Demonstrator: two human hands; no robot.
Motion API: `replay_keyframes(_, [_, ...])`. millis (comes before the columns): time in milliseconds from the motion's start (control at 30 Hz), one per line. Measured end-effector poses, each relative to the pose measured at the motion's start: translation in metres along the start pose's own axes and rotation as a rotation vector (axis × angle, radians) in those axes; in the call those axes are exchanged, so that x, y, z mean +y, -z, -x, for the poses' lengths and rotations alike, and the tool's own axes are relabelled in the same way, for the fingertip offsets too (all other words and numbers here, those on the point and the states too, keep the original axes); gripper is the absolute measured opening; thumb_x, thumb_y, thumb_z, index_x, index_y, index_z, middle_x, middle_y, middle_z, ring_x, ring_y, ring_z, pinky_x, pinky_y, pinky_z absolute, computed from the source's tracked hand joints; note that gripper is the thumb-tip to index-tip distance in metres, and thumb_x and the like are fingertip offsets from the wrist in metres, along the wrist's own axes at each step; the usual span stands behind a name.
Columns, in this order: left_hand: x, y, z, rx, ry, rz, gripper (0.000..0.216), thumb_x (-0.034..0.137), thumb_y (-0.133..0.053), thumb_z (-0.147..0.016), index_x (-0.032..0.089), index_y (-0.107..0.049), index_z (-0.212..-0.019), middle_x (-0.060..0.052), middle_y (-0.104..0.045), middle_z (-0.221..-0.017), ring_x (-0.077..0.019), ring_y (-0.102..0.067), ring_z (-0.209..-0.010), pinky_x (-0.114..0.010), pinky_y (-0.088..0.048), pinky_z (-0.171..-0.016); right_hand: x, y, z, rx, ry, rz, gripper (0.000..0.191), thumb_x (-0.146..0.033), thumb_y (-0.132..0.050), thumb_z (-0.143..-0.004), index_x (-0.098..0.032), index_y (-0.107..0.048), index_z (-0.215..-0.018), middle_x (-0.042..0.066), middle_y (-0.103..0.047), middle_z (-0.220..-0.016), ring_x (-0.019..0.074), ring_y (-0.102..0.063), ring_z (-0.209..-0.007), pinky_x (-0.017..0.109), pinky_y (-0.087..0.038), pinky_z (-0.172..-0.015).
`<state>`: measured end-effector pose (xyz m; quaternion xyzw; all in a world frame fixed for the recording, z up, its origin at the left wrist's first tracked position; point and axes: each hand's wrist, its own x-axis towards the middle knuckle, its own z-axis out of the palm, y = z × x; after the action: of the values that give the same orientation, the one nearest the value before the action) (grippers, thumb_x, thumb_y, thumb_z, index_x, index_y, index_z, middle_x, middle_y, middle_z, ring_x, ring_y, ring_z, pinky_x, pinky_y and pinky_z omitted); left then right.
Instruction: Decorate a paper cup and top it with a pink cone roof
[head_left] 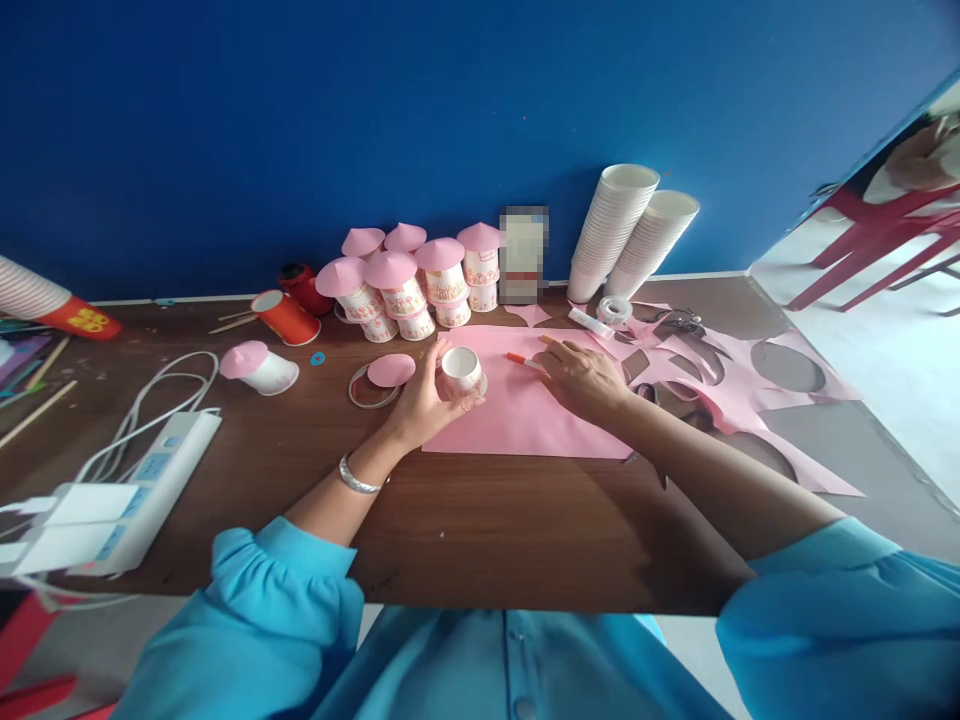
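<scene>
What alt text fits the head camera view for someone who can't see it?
A person's left hand holds a small patterned paper cup at the edge of a pink paper sheet, while the right hand holds an orange pen on the sheet. Paper cups with pink cone tops stand behind.

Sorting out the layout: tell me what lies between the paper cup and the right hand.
Head view: pink paper sheet, with an orange pen poking from the right hand toward the paper cup.

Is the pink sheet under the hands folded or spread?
Spread: the pink sheet lies flat on the table, one layer, no fold.
</scene>
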<state>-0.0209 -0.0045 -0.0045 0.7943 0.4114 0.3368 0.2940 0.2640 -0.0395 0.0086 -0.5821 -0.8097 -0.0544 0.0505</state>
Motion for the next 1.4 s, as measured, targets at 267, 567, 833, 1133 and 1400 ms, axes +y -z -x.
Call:
replay_keyframes(267, [0.022,0.081,-0.001,0.023,0.047,-0.200,0.044,0.046,-0.070,-0.092,0.023,-0.064,-0.129,-0.010,-0.072,-0.133,-0.0269,-0.071,-0.120,-0.045,-0.059,-0.107,0.009,0.010,0.035,0.169,0.053,0.047,0.021,-0.025,-0.055,-0.104,-0.015,-0.072,-0.110,0.014,-0.074,-0.111,0.0267,-0.067,-0.097,0.035,-0.045,-0.070])
replay_keyframes(567, [-0.027,0.101,0.016,-0.045,0.142,-0.571,0.063,0.041,-0.076,-0.083,0.021,-0.058,-0.140,-0.012,-0.061,-0.149,-0.0333,-0.056,-0.141,-0.051,-0.045,-0.121,0.004,0.002,0.068,0.301,0.160,0.036,0.016,-0.026,-0.058,-0.104,-0.015,-0.071,-0.105,0.009,-0.076,-0.102,0.0226,-0.070,-0.085,0.032,-0.044,-0.061])
replay_keyframes(833, [-0.028,0.084,-0.001,-0.143,0.172,-0.699,0.076,0.048,-0.078,-0.084,0.015,-0.052,-0.147,-0.019,-0.063,-0.148,-0.0412,-0.058,-0.139,-0.055,-0.049,-0.114,-0.010,0.006,0.070,0.276,0.198,-0.005,0.019,-0.025,-0.054,-0.106,-0.015,-0.071,-0.106,0.009,-0.075,-0.099,0.0221,-0.070,-0.085,0.031,-0.047,-0.065])
replay_keyframes(1133, [-0.023,0.078,-0.001,-0.141,0.094,-0.775,0.039,0.029,-0.065,-0.090,0.017,-0.066,-0.127,-0.014,-0.074,-0.129,-0.0359,-0.069,-0.122,-0.048,-0.057,-0.102,-0.014,-0.003,0.075,0.225,0.170,-0.023,0.019,-0.027,-0.054,-0.106,-0.018,-0.072,-0.106,0.008,-0.075,-0.099,0.0213,-0.069,-0.087,0.030,-0.046,-0.064])
replay_keyframes(1400, [-0.031,0.073,0.007,-0.029,-0.022,-0.644,0.057,0.046,-0.066,-0.090,0.018,-0.059,-0.139,-0.017,-0.065,-0.146,-0.0389,-0.062,-0.135,-0.054,-0.050,-0.116,0.000,0.009,0.081,0.167,0.076,-0.014,0.022,-0.027,-0.054,-0.106,-0.017,-0.073,-0.110,0.009,-0.076,-0.106,0.0221,-0.071,-0.090,0.032,-0.047,-0.065])
